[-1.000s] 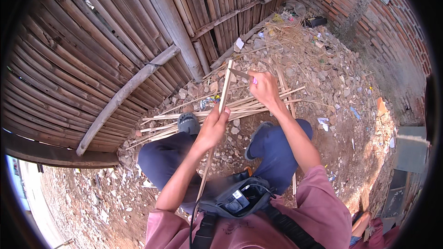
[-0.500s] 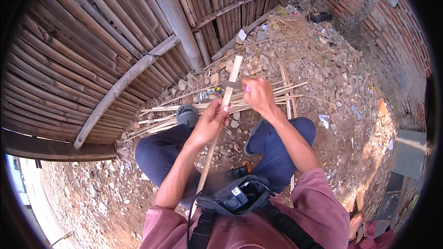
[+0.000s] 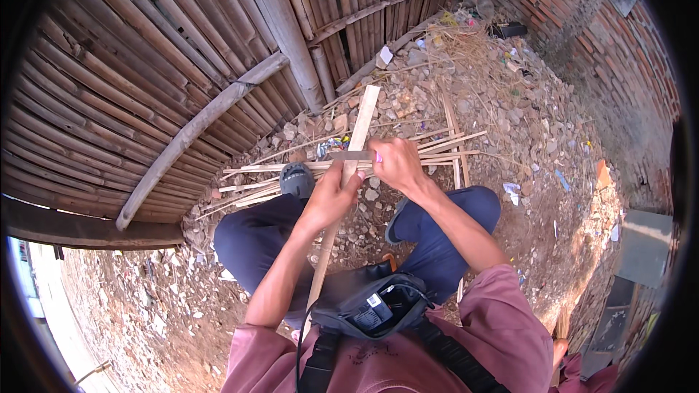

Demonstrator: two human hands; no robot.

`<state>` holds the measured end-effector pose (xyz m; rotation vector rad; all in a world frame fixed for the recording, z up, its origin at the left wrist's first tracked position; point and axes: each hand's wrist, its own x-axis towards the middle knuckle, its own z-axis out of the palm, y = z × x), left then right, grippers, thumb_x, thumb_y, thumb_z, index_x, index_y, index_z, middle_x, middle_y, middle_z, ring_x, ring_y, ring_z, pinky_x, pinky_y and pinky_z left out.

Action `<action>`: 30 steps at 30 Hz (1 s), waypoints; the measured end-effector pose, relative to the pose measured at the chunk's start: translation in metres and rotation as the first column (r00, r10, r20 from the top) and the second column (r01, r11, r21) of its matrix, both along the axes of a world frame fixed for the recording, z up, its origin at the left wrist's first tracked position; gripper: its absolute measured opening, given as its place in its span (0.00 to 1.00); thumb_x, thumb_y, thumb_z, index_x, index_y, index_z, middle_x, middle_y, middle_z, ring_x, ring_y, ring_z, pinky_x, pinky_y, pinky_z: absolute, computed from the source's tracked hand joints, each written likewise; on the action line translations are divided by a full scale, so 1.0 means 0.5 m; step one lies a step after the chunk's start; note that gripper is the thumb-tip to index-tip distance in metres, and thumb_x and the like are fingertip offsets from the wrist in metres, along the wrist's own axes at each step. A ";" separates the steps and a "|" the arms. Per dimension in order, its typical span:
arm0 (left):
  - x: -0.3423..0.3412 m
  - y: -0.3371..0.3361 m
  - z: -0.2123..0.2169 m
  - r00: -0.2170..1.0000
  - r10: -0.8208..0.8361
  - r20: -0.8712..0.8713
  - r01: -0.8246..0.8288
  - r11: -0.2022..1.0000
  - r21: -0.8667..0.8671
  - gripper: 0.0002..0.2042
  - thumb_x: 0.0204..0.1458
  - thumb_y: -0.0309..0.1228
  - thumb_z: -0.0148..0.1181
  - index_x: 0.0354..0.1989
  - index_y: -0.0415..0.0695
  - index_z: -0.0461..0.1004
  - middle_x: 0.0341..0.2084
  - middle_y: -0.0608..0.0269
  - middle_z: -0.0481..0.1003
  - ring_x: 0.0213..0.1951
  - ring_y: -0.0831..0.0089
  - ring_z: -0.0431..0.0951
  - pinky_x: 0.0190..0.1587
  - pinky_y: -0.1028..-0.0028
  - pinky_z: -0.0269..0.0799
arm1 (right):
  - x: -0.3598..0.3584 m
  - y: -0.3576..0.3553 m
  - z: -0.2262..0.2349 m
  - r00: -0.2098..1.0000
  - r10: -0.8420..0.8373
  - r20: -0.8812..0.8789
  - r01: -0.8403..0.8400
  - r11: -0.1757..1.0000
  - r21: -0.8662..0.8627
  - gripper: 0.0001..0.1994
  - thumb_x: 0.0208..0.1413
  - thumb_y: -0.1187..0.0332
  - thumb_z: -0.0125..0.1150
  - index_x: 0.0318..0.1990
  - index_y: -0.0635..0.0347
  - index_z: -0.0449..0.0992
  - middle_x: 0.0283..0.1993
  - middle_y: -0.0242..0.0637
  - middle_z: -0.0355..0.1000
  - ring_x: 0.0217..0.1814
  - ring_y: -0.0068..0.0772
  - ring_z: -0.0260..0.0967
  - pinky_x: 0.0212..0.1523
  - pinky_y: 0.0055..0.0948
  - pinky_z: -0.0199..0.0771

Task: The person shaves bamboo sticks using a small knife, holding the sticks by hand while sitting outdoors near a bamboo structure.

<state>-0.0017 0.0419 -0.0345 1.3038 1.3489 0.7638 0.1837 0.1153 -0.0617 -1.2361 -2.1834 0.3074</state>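
A long, pale bamboo strip slants up and away from my lap. My left hand grips it around its middle, thumb on the right edge. In my closed right hand is a knife, its dark blade lying flat across the strip just beyond my left fingers. The fingers of the right hand hide the knife's handle. Below the strip, a loose pile of similar split strips lies on the ground between and beyond my feet.
A bamboo-slat wall rises on the left, a brick wall on the right. Stony ground with litter spreads ahead. An open black pouch hangs at my front. Part of another person shows at lower right.
The knife and my right hand have moved down the strip toward my left hand. My left hand keeps its hold, and the strip has tilted slightly to the left.
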 end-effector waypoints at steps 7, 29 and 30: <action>-0.001 0.005 -0.035 0.989 0.046 -0.144 -0.023 0.987 0.157 0.17 0.68 0.36 0.58 0.52 0.31 0.70 0.25 0.50 0.78 0.28 0.59 0.80 0.32 0.60 0.74 | -0.018 -0.004 -0.014 0.996 0.054 -0.064 -0.059 0.995 -0.081 0.06 0.49 0.73 0.58 0.26 0.62 0.81 0.22 0.51 0.76 0.24 0.54 0.79 0.28 0.49 0.77; 0.028 0.003 -0.019 0.957 0.094 -0.274 -0.028 0.972 0.233 0.12 0.66 0.29 0.53 0.43 0.28 0.65 0.22 0.33 0.76 0.28 0.36 0.81 0.31 0.48 0.72 | 0.007 0.053 -0.021 0.989 -0.144 -0.041 0.146 0.988 0.041 0.06 0.47 0.75 0.58 0.26 0.60 0.83 0.20 0.53 0.76 0.22 0.55 0.78 0.26 0.49 0.77; 0.026 0.005 -0.017 0.955 0.088 -0.283 -0.027 0.976 0.214 0.12 0.66 0.29 0.52 0.42 0.29 0.65 0.21 0.36 0.75 0.26 0.40 0.81 0.30 0.50 0.73 | 0.010 0.063 -0.015 0.985 -0.171 -0.037 0.173 0.984 0.047 0.06 0.47 0.75 0.58 0.26 0.60 0.83 0.20 0.53 0.75 0.22 0.55 0.78 0.25 0.49 0.77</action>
